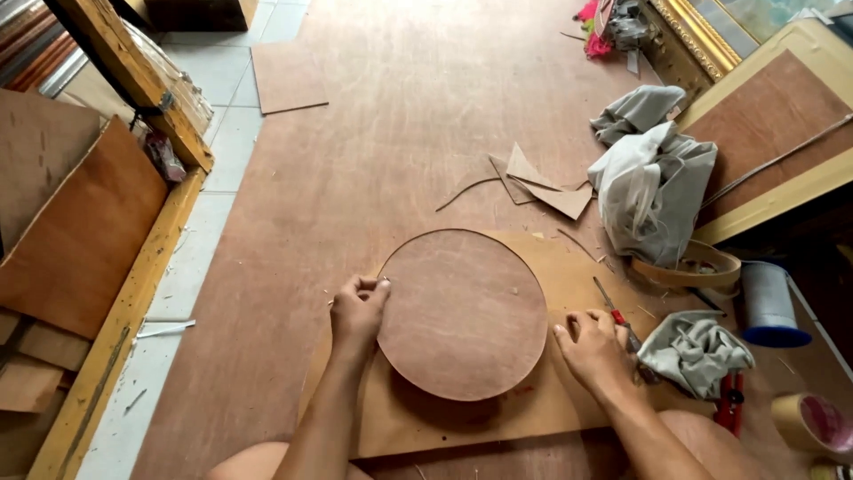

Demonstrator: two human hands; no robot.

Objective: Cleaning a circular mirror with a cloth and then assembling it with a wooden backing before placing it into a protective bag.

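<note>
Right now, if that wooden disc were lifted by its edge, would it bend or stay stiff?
The disc looks like thin plywood, so it is probably light and fairly stiff, flexing slightly. It lies flat on a board, so it should slide, not roll. The left hand pinches its edge easily.

- Bright, even daylight, no glare.
- Soft, faint shadows under the hands [355,311] and the disc [462,316].
- Centre sharp; edges far from the disc bend and blur slightly.
</note>
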